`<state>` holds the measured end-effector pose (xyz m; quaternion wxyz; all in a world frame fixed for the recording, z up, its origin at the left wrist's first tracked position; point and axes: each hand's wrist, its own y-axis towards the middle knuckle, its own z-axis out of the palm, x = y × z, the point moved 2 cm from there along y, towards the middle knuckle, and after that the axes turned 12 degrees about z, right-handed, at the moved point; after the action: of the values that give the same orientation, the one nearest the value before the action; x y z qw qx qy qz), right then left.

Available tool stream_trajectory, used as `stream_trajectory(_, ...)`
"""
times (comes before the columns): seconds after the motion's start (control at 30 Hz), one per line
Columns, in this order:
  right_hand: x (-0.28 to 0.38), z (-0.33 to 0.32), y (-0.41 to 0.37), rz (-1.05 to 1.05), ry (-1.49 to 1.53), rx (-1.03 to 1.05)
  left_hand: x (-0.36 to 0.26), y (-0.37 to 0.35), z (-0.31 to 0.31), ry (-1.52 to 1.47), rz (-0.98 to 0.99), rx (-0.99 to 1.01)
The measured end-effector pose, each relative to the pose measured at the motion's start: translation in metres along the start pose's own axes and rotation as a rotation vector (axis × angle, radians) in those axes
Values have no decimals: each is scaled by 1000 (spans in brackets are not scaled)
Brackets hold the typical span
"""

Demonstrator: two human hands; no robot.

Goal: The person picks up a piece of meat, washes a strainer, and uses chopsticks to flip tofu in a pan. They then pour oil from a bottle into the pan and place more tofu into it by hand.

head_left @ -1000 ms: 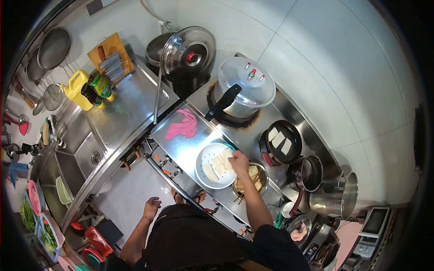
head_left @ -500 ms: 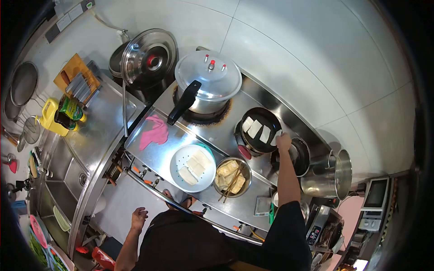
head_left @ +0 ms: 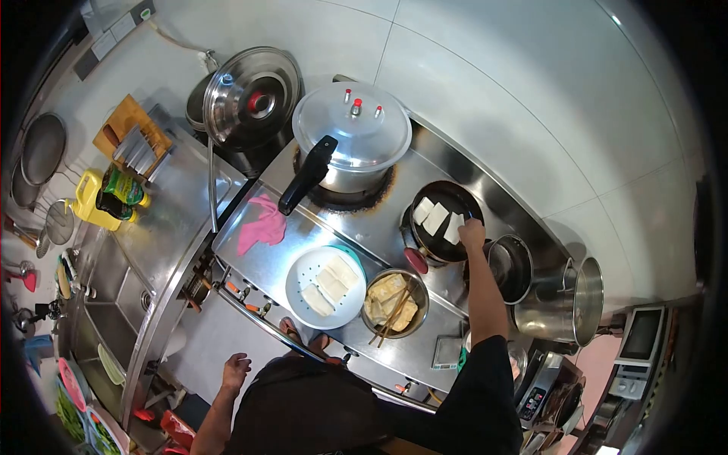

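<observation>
Tofu slice (head_left: 455, 225): lies in the frying pan (head_left: 434, 244), at its right side, directly under the fingertips of the right hand (head_left: 472, 233).
Right-hand fingers: drawn close together and bent down onto the right end of the slice; whether it is pinched or only touched cannot be told at this size.
Direction from fingers: the slice lies just left of them, its long axis running from the front edge of the stove top toward the wall.
Neighbouring slices: two more are laid to its left in the pan, parallel and side by side.
Pan: set at the back of the stove top, right of the pressure cooker (head_left: 353, 133), with a small pot (head_left: 509, 267) just beside its right rim.
Front edge of stove top: a white plate (head_left: 302, 269) with three slices, and a steel bowl (head_left: 419, 292) with chopsticks beside it.
Nearer hand: the right, by far.
Left hand (head_left: 236, 371): hung at the person's side, fingers loosely spread, nothing held.
</observation>
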<state>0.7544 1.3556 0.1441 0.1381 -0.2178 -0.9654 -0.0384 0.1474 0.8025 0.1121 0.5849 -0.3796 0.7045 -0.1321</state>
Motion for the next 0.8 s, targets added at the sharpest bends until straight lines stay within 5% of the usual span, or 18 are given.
stream_trajectory(0.17, -4, -24, -2, 217, 60, 3, -9, 8, 0, 9, 30, 4)
stream_trajectory(0.57, 6, -47, -23, 291, -144, -44, -5, -3, 0, 5, 18, -6)
stream_trajectory(0.8, -10, -49, -31, -217, -477, 95, 5, -1, 1, -20, 27, 1)
